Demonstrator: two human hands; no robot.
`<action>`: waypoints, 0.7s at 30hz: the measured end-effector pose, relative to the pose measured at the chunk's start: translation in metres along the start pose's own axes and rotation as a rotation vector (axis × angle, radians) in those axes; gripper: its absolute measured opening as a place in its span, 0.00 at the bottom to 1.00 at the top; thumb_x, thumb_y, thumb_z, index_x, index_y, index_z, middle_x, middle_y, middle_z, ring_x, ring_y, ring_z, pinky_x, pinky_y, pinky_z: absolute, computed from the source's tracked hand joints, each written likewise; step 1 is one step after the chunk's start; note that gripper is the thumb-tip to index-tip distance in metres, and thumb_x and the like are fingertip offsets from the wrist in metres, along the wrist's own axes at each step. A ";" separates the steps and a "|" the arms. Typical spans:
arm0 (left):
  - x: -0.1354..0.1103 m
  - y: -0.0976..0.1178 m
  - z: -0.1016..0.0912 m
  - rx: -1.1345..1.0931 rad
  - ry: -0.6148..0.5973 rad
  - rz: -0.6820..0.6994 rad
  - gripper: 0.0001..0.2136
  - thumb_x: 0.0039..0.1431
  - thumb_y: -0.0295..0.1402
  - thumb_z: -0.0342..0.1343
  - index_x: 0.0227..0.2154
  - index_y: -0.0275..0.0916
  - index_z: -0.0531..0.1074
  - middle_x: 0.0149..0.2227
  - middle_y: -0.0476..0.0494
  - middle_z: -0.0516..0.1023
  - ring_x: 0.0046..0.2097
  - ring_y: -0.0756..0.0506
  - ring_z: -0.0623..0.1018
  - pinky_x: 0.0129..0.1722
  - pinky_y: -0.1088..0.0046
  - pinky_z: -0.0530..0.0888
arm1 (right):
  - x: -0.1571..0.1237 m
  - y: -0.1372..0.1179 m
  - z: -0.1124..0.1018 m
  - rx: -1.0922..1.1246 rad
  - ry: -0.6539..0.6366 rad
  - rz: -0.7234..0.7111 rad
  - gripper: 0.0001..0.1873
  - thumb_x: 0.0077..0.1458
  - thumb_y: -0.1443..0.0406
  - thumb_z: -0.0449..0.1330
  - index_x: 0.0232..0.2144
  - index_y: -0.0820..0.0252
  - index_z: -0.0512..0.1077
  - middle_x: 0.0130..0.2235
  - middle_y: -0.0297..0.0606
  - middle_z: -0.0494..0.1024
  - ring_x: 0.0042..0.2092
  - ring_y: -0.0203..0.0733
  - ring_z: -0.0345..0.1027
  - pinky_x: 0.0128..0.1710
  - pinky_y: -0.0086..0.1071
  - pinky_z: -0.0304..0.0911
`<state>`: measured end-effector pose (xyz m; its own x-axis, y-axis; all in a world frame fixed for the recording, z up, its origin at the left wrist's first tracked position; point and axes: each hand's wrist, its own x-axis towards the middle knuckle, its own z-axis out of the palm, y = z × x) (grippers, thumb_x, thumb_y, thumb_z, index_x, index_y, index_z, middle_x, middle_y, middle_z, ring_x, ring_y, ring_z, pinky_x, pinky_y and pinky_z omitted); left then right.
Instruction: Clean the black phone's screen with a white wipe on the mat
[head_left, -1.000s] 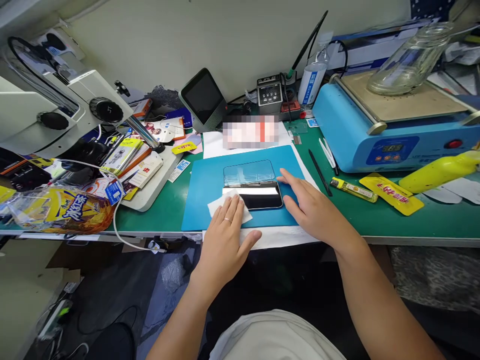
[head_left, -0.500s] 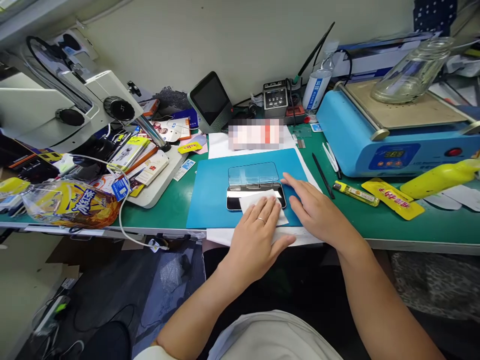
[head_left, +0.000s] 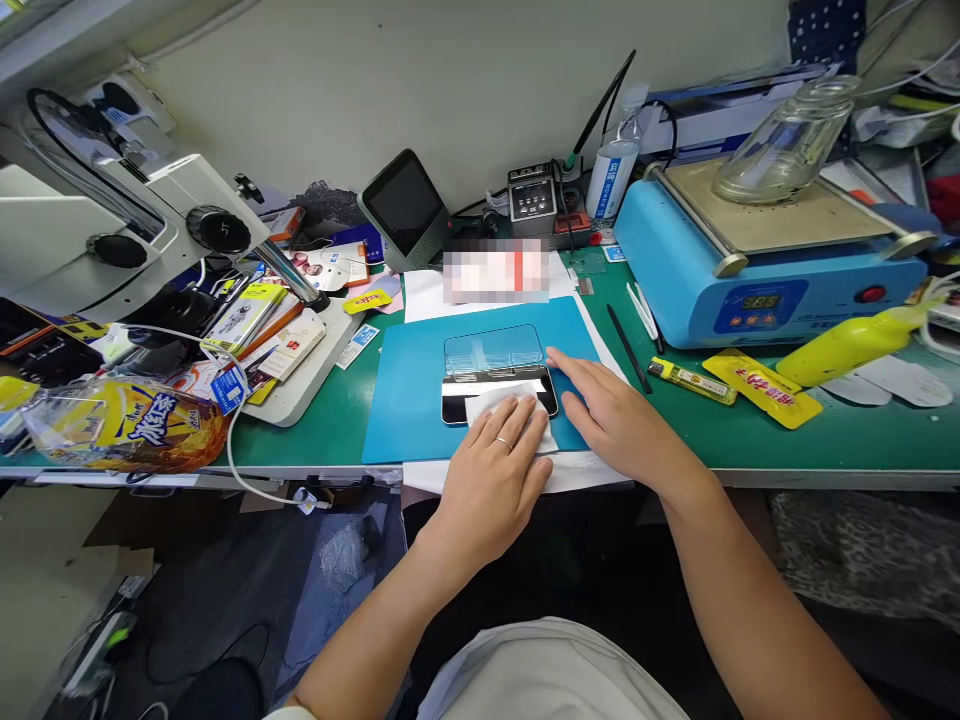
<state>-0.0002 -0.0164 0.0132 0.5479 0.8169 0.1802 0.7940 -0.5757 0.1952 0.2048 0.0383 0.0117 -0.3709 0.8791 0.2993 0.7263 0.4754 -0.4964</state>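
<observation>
A dark phone (head_left: pixel 454 398) lies crosswise on a blue mat (head_left: pixel 397 400). Just behind the phone is a clear, black-edged rectangular panel (head_left: pixel 491 348), perhaps glass. A white wipe (head_left: pixel 480 404) covers the near right part of the phone's face. My left hand (head_left: pixel 495 470), wearing a ring, holds the wipe down under its flattened, close-set fingers. Those fingers hide part of the phone. My right hand (head_left: pixel 611 410) is open beside the phone's right end, its forefinger near the panel's corner; whether it touches is unclear.
To the right stand a blue heating machine (head_left: pixel 772 290) bearing a glass jar (head_left: pixel 787 140), a black pen-like tool (head_left: pixel 628 348) and a yellow squeeze bottle (head_left: pixel 847 345). A microscope stand (head_left: pixel 202 215) and a drink bottle (head_left: pixel 127 425) occupy the left. White paper lies under the mat.
The whole view has shifted, so the bench sits further left. My left hand has slid slightly toward me with the wipe, its thumb drawn in. My right hand keeps its place beside the phone.
</observation>
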 end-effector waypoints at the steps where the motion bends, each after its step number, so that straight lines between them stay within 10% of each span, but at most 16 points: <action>1: -0.002 -0.001 -0.001 0.002 -0.004 -0.004 0.24 0.79 0.39 0.40 0.71 0.36 0.60 0.74 0.43 0.59 0.75 0.39 0.58 0.73 0.54 0.61 | 0.000 0.000 0.000 0.000 -0.001 -0.001 0.29 0.72 0.62 0.44 0.71 0.57 0.57 0.64 0.48 0.74 0.65 0.55 0.68 0.63 0.53 0.67; 21: 0.033 0.001 0.009 -0.035 0.064 -0.046 0.25 0.78 0.44 0.42 0.68 0.34 0.64 0.71 0.38 0.63 0.73 0.38 0.62 0.71 0.53 0.64 | -0.001 0.004 0.003 0.047 0.012 -0.019 0.29 0.72 0.63 0.42 0.71 0.55 0.57 0.65 0.48 0.72 0.66 0.53 0.67 0.65 0.54 0.65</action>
<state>0.0210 0.0099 0.0110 0.4923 0.8391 0.2315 0.8078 -0.5395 0.2377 0.2061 0.0393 0.0075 -0.3775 0.8695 0.3185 0.6909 0.4935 -0.5283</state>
